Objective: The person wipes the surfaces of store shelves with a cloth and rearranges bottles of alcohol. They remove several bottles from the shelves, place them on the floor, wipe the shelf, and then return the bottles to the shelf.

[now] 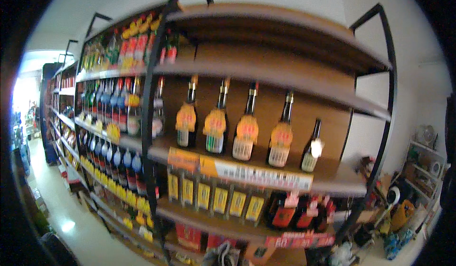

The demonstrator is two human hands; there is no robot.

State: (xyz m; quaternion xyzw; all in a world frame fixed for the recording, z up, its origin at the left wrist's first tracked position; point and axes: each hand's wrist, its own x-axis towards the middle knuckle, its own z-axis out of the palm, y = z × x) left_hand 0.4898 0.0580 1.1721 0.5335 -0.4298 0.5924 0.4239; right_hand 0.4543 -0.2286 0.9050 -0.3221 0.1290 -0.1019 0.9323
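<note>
Neither of my hands can be made out in the view. Before me stands a black metal-framed shelf unit (393,84) with brown boards. Its middle board (263,159) carries several dark glass bottles (245,138) with round orange tags on their necks. At the right end is a smaller dark bottle (309,161) with a white round tag. Below them is a row of boxes with yellow labels (220,200), beside dark bottles with red labels (283,216). At the bottom edge, a blurred grey fabric-like thing (222,254) lies near a tan carton (259,253).
More bottle-filled shelves (117,113) run off to the left along a shiny pale floor (58,202). Price strips (256,173) line the board edge. On the right are a white rack (424,164) and blue and yellow bags (399,243) on the floor.
</note>
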